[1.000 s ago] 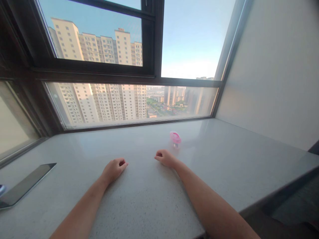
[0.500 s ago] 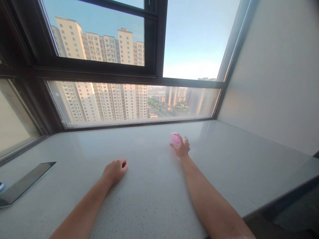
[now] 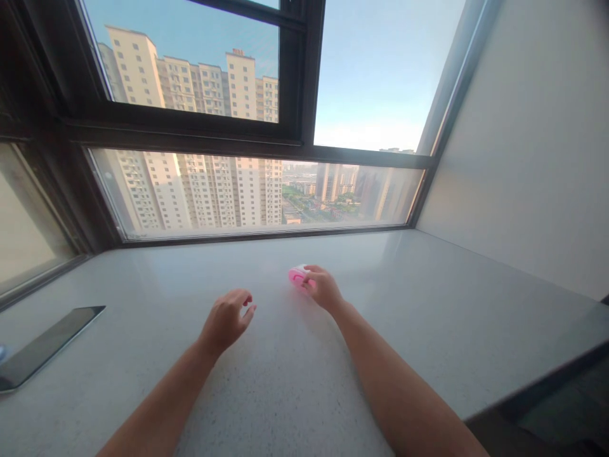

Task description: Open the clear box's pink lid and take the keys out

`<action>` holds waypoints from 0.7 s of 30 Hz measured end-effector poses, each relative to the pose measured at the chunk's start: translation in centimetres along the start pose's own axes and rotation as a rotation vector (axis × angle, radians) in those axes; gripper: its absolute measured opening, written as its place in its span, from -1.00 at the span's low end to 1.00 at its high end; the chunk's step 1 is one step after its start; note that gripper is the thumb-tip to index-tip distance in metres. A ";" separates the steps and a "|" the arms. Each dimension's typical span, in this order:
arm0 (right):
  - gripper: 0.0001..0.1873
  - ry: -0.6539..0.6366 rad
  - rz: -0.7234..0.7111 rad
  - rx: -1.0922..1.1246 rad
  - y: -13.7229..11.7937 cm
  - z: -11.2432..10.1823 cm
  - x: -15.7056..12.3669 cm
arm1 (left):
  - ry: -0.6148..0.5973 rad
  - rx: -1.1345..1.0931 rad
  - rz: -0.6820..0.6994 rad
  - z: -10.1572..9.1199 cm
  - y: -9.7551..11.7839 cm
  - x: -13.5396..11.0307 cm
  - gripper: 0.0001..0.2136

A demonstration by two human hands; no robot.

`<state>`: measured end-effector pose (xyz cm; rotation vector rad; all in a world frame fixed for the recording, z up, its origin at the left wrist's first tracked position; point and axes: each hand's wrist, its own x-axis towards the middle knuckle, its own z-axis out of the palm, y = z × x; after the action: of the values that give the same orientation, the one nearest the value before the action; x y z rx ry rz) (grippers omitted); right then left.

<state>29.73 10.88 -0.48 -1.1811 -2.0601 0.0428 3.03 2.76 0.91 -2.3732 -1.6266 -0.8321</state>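
Note:
A small, rounded pink-and-white plastic object (image 3: pixel 297 277) is pinched between the thumb and fingers of my right hand (image 3: pixel 322 288), just above or on the pale speckled sill. My fingers cover its right side, and its exact kind is too small to make out. To the left, my left hand (image 3: pixel 229 318) holds nothing visible. Its fingers are loosely curled, with a gap between thumb and forefinger, and it points toward the pink object without touching it.
A dark flat tablet-like slab (image 3: pixel 52 346) lies on the sill (image 3: pixel 266 393) at far left, with a small bluish item (image 3: pixel 2 353) at the picture's edge. Dark-framed windows (image 3: pixel 209 139) rise behind, and a white wall (image 3: pixel 528 165) stands on the right.
My right hand has closed on the pink-and-white object and brought it left, toward my left hand. My left hand has moved slightly right, its thumb and forefinger now parted.

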 end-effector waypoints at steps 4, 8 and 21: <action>-0.91 0.038 0.039 0.059 0.0 -0.1 0.0 | 0.024 -0.033 0.039 0.0 0.3 0.1 -0.93; -0.72 0.098 0.067 0.102 1.3 -0.4 -0.3 | -0.002 -0.067 0.017 0.4 -0.2 0.0 -0.92; -0.49 -0.031 0.290 0.282 2.1 -0.4 -1.0 | 0.026 -0.121 0.035 0.5 -0.2 0.1 -0.93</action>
<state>31.78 11.20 -1.56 -1.2930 -1.8210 0.4767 3.08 3.11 0.47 -2.4518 -1.5628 -0.9766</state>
